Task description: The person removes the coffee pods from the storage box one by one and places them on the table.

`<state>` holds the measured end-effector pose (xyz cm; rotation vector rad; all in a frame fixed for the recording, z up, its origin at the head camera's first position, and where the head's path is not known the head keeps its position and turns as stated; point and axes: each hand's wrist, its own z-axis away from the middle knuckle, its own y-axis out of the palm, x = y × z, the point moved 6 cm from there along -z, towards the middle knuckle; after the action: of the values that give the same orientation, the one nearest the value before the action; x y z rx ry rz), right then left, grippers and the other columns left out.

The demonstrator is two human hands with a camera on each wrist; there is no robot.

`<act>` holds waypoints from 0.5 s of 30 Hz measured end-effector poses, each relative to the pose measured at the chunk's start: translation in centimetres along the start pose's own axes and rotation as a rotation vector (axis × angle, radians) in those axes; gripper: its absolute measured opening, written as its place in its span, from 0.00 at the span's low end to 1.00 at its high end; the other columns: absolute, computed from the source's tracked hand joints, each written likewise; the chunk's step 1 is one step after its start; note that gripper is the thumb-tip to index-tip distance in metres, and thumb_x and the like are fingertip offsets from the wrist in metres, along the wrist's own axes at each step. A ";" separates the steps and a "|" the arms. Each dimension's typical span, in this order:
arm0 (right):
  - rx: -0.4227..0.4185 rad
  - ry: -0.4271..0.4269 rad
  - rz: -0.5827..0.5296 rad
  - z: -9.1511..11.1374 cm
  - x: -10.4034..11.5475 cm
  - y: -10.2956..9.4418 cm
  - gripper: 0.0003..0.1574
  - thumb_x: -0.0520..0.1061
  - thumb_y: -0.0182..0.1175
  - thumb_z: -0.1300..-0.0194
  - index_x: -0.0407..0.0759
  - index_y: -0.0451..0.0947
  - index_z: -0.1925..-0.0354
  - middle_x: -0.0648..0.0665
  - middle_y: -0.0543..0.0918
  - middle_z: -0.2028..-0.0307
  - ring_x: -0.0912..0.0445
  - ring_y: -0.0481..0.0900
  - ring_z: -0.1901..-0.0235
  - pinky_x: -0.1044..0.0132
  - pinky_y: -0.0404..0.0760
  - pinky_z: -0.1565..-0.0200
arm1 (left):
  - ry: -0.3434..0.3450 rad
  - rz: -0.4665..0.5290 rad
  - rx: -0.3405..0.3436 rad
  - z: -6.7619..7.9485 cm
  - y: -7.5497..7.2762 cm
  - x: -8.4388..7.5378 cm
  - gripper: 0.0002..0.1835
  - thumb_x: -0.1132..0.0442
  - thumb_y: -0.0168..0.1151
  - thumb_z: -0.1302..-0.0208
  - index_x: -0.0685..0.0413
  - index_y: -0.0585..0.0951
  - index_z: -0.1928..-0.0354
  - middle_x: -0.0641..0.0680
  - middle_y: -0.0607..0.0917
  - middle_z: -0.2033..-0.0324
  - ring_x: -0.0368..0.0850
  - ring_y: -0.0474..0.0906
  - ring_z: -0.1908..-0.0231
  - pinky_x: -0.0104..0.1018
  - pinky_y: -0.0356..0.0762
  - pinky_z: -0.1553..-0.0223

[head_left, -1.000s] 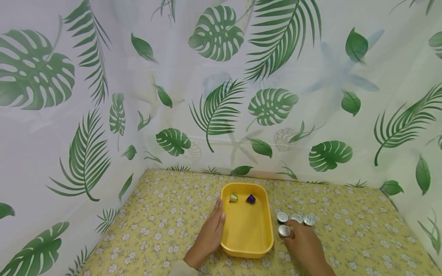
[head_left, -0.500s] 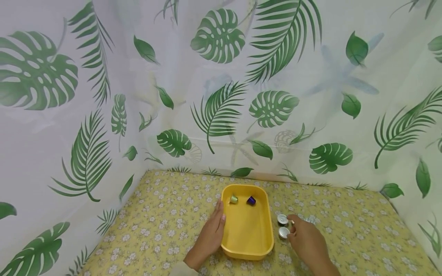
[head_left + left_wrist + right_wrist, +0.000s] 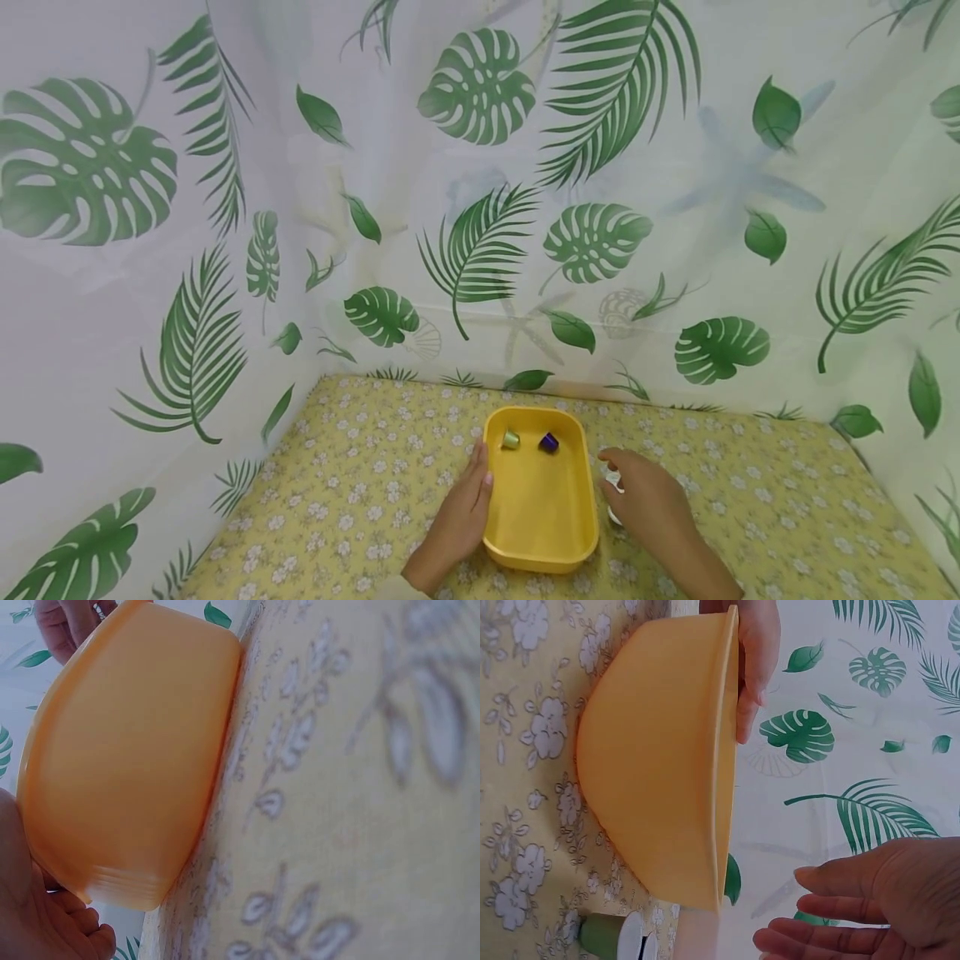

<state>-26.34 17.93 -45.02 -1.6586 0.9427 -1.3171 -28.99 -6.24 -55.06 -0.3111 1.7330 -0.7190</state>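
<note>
My left hand (image 3: 463,504) holds the left side of a yellow plastic tub (image 3: 543,562), its thumb at the rim. Two small coffee capsules lie inside near the far end: a light green capsule (image 3: 511,439) and a purple capsule (image 3: 549,442). Beside the tub's right wall hovers my right hand (image 3: 651,500), thumb and fingers apart. No object shows between them in the right wrist view. Under that hand a silver-lidded capsule (image 3: 614,480) peeks out, the hand covering most of it. The right wrist view shows a green capsule (image 3: 604,935) standing on the cloth.
A yellow flowered cloth (image 3: 375,500) covers the table. Behind and to the left hangs a white sheet (image 3: 480,250) printed with green leaves. In the right wrist view, a second pale-lidded capsule (image 3: 652,946) stands close by the green one.
My right hand has moved left from the capsules toward the tub, covering most of them in the head view. The left hand stays at the tub's side; the whole head view has shifted slightly.
</note>
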 end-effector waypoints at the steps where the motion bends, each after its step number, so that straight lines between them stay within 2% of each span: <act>1: -0.006 -0.014 0.001 -0.3 0.2 0.0 0.22 0.42 0.72 0.37 0.40 0.83 0.46 0.43 0.87 0.56 0.55 0.82 0.69 0.62 0.80 0.75 | 0.002 -0.003 -0.002 0.0 0.0 0.0 0.38 0.39 0.23 0.18 0.55 0.45 0.19 0.48 0.41 0.21 0.50 0.44 0.22 0.55 0.47 0.24; 8: -0.024 -0.048 -0.073 -1.5 0.0 1.0 0.23 0.41 0.71 0.36 0.37 0.81 0.43 0.38 0.86 0.51 0.48 0.85 0.61 0.58 0.86 0.67 | 0.007 -0.010 -0.009 0.0 0.1 0.1 0.38 0.38 0.23 0.19 0.55 0.45 0.19 0.49 0.42 0.21 0.52 0.45 0.22 0.56 0.47 0.24; 15: -0.006 -0.068 -0.078 -2.7 0.2 2.0 0.26 0.40 0.71 0.36 0.36 0.80 0.41 0.37 0.85 0.49 0.46 0.85 0.57 0.56 0.87 0.62 | -0.012 -0.009 -0.007 0.0 0.1 0.1 0.38 0.37 0.23 0.19 0.54 0.45 0.19 0.48 0.41 0.21 0.51 0.44 0.22 0.56 0.47 0.24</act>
<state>-29.13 16.59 -46.42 -1.7490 0.8504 -1.3023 -29.03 -6.21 -55.18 -0.3278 1.7246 -0.7164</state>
